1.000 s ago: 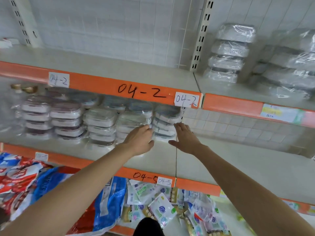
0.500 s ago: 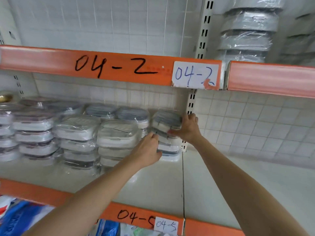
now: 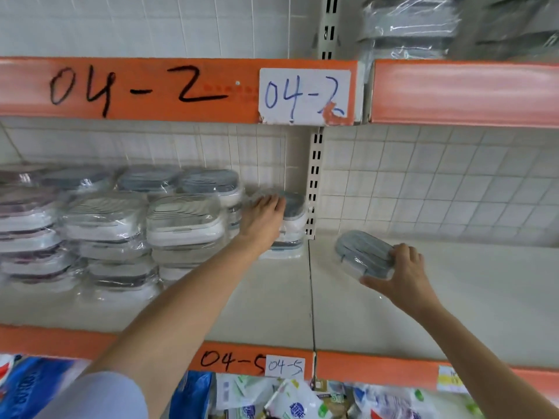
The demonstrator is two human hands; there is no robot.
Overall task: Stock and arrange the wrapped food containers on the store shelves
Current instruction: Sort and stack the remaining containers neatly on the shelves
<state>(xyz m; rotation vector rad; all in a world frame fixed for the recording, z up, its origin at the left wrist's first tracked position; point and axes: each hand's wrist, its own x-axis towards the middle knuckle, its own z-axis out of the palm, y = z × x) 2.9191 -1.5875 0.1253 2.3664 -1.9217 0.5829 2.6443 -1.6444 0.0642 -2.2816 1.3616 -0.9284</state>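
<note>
- The right hand (image 3: pixel 403 275) grasps a wrapped grey-lidded container (image 3: pixel 364 255), fingers curled over its near end and thumb underneath; the container is tilted, over the bare right bay of the middle shelf (image 3: pixel 453 297).
- The left hand (image 3: pixel 262 221) reaches to the rightmost stack of containers (image 3: pixel 292 225), which stands just beside the slotted upright (image 3: pixel 314 182). Its fingers lie across the top container's lid, fairly straight; whether they grip the container or only press on it is hard to tell.
- More wrapped containers (image 3: pixel 106 225) stand in stacks along the left bay, filling it from the left edge to the upright.
- The shelf is pale, with an orange front edge (image 3: pixel 363 367) carrying a paper tag reading 04-5 (image 3: pixel 285 365). The upper shelf's orange edge (image 3: pixel 136 89) has 04-2 written on it and a white label (image 3: pixel 304 96).
- White tiles (image 3: pixel 438 182) cover the wall behind.
- On the top right, stacked wrapped goods (image 3: pixel 408 25) are blurred and cut off by the frame.
- Below, coloured packets (image 3: pixel 290 403) are only partly in view.
</note>
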